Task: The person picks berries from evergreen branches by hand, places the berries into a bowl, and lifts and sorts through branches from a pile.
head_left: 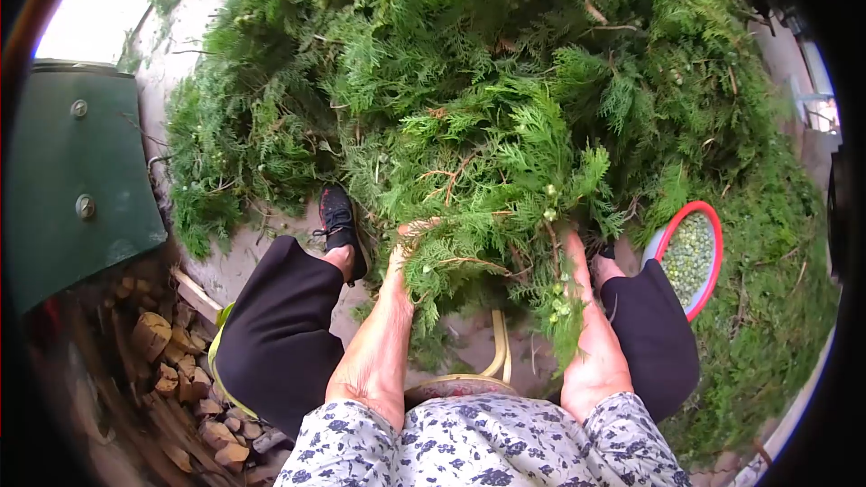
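The left hand (419, 231) and right hand (568, 240) are reaching into a branch (478, 257), its foliage hiding both grips, so I cannot tell whether they are closing; the branch is spanning between them; beyond, a pile (433, 45) is spreading; rightward, a bowl (716, 225) is holding green cones (688, 257).

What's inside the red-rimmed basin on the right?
Many small, pale-green pieces show as a surface layer inside the basin. That layer covers the basin's bottom, so the depth and anything buried underneath can't be seen.
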Demonstrator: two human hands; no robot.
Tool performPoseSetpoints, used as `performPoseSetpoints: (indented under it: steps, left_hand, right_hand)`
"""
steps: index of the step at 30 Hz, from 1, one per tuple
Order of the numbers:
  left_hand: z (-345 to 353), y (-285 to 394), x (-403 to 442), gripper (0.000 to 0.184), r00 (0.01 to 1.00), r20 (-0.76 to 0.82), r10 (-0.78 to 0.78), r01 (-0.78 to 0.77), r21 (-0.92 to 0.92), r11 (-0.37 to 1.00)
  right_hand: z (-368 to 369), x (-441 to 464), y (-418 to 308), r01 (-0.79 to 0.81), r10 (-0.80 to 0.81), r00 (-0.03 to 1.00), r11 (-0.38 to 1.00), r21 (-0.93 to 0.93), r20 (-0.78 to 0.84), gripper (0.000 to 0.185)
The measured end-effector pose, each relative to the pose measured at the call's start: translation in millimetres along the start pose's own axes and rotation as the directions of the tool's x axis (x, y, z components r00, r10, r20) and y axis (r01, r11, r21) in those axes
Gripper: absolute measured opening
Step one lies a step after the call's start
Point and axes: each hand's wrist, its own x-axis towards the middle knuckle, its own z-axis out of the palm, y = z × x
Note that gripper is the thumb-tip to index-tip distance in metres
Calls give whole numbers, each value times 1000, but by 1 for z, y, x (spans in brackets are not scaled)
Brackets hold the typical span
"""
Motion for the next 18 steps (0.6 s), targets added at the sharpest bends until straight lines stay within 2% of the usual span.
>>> performPoseSetpoints:
  steps: [2, 4, 5, 6, 7, 9, 10, 12, 14, 16, 18]
  left_hand:
    - [-46, -27, 14, 47, 999, 1, 52, -50, -189, 981]
    - [-13, -4, -16, 44, 973, 68, -222, 232, -307, 923]
    - [27, 16, -43, 46, 989, 66, -135, 149, -330, 932]
    - [28, 15, -48, 46, 990, 75, -117, 136, -335, 932]
    - [26, 14, -51, 46, 984, 145, -107, 143, -273, 951]
    - [34, 23, -62, 43, 977, 90, -193, 200, -72, 977]
    - [42, 30, -68, 43, 979, 102, -177, 185, -74, 980]
    - [60, 41, -75, 22, 976, 45, -214, 208, 114, 971]
    - [63, 39, -89, 19, 971, 95, -219, 217, 35, 976]
    - [72, 43, -115, 20, 979, 110, -172, 165, 63, 984]
    - [78, 41, -138, 22, 968, 139, -207, 193, 107, 975]
  right_hand:
    - [44, -32, -29, 18, -16, 998, 999, -39, 56, 40]
    - [58, -48, -45, 41, -34, 995, 996, -75, 98, 41]
    - [61, -54, -50, 63, -52, 992, 994, -95, 111, 41]
    - [63, -61, -56, 83, -68, 990, 990, -116, 123, 42]
    - [65, -69, -62, 105, -88, 987, 986, -130, 135, 42]
    - [71, -87, -73, 143, -120, 982, 975, -167, 142, 44]
    - [73, -99, -77, 166, -141, 979, 969, -181, 144, 44]
    - [79, -120, -86, 205, -176, 973, 955, -215, 146, 45]
    - [81, -143, -93, 237, -208, 968, 940, -246, 137, 46]
    - [82, -168, -99, 269, -242, 962, 923, -275, 129, 47]
    - [80, -193, -104, 294, -273, 956, 907, -301, 110, 49]
